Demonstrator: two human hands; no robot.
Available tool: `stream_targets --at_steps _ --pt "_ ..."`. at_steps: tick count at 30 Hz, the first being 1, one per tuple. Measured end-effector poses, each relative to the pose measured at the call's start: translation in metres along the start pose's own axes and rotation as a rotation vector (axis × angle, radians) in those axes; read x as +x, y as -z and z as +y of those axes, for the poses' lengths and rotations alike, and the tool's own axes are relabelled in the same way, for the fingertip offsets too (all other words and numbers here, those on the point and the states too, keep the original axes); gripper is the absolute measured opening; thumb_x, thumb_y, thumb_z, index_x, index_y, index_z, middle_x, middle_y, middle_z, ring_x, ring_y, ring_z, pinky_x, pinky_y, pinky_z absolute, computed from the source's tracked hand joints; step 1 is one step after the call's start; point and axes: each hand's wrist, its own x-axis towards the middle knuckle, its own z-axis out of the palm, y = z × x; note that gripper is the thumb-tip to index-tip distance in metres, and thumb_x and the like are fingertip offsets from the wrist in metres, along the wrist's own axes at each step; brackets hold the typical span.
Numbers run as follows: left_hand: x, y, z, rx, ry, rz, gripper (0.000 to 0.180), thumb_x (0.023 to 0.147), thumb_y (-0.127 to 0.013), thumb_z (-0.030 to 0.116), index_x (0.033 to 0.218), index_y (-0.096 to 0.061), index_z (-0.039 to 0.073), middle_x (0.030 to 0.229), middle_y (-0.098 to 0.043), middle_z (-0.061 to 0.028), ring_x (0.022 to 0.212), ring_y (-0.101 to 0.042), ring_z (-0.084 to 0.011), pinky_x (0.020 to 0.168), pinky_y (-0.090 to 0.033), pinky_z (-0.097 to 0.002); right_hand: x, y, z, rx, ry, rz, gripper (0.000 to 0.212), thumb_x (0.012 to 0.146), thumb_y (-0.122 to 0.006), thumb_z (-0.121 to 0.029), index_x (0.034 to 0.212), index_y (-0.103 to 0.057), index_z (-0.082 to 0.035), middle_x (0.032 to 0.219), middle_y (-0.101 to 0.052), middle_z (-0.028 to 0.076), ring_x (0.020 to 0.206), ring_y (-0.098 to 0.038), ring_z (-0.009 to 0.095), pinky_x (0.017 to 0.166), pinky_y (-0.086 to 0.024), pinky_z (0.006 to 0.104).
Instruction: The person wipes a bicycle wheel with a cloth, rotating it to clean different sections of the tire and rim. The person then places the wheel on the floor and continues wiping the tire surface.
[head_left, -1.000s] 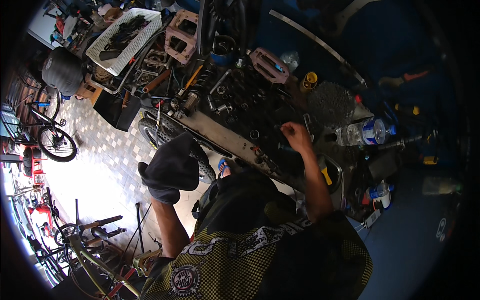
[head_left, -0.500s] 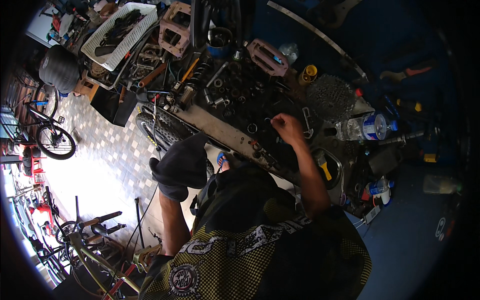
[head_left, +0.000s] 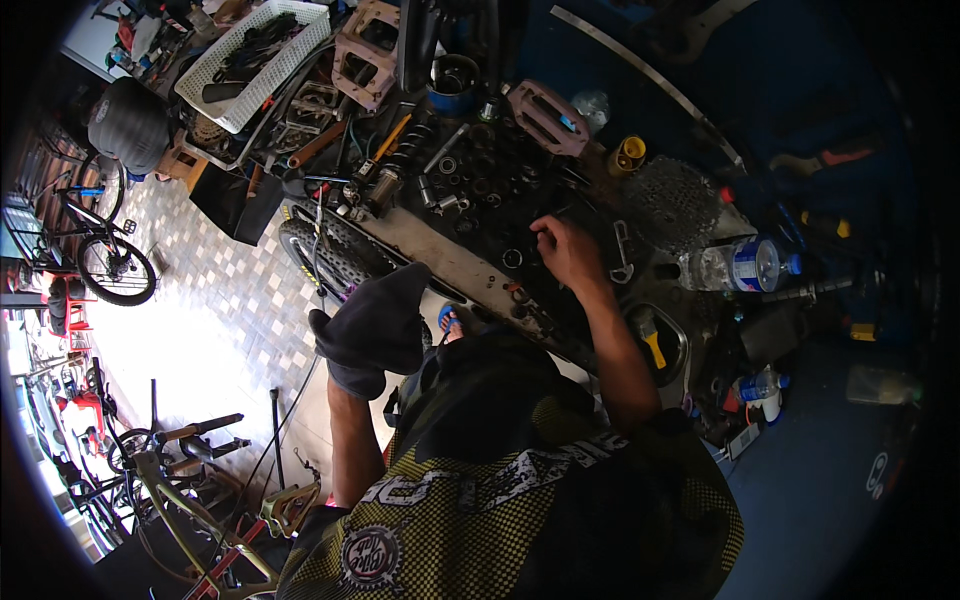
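Observation:
A dark grey cloth (head_left: 375, 315) wraps my left hand, which is held in front of the bench's near edge. The cloth hides the fingers of that hand. Over the dark, cluttered bench top, my right hand (head_left: 568, 250) is bent at the wrist with its fingers curled in. Whatever may be between those fingertips is too small to make out. Just left of them lies a small dark ring (head_left: 512, 258). Several sockets and round metal parts (head_left: 455, 180) are spread farther back. A silver C-shaped metal piece (head_left: 622, 250) lies right of my right hand.
Rightward are a bike cassette (head_left: 675, 205), a plastic bottle (head_left: 740, 265) and a yellow-handled brush (head_left: 652, 340). A pinkish pedal (head_left: 550, 118) and a white basket (head_left: 250, 65) of tools stand farther back. A knobbly bike tyre (head_left: 335, 255) is below the bench edge.
My right hand has shifted slightly away and to the left over the bench. The cloth-covered left hand stays nearly in place. The whole view has moved a little.

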Motion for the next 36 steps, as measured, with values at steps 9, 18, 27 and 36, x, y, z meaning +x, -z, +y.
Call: stream_targets --at_steps 9,18,27,36 --pt "0.003 -0.001 0.008 -0.309 0.256 -0.038 0.026 0.082 -0.08 0.016 0.103 -0.072 0.002 0.099 -0.07 -0.0131 0.09 -0.066 -0.0312 0.083 -0.053 -0.039 0.001 -0.016 -0.015 -0.069 0.146 -0.129 0.039 0.091 -0.063 -0.008 0.126 -0.07 -0.023 0.104 -0.061 0.009 0.09 -0.068 0.029 0.077 -0.057 0.0421" --pt "0.028 0.018 0.032 -0.058 -0.014 -0.059 0.026 0.083 -0.078 0.013 0.107 -0.073 0.003 0.099 -0.071 -0.0127 0.091 -0.067 -0.0314 0.085 -0.053 -0.0401 0.05 -0.028 -0.036 -0.015 0.168 0.087 0.027 0.093 -0.067 -0.016 0.121 -0.068 -0.015 0.103 -0.063 0.01 0.09 -0.068 0.03 0.077 -0.056 0.0426" --pt "0.017 0.017 0.024 -0.135 -0.04 0.055 0.016 0.092 -0.07 0.016 0.099 -0.071 0.002 0.097 -0.071 -0.0135 0.09 -0.066 -0.0319 0.087 -0.052 -0.041 0.08 -0.051 -0.012 0.151 0.137 0.015 0.027 0.088 -0.075 -0.014 0.115 -0.068 -0.013 0.092 -0.066 0.006 0.077 -0.066 0.022 0.069 -0.053 0.0363" --pt "0.014 0.011 0.009 -0.12 0.002 -0.007 0.014 0.089 -0.071 0.015 0.09 -0.07 0.002 0.089 -0.067 -0.0123 0.084 -0.064 -0.0308 0.08 -0.052 -0.0408 0.063 -0.029 -0.026 0.047 0.062 -0.048 0.031 0.088 -0.077 -0.026 0.114 -0.066 -0.012 0.105 -0.07 0.012 0.095 -0.07 0.034 0.078 -0.056 0.0443"
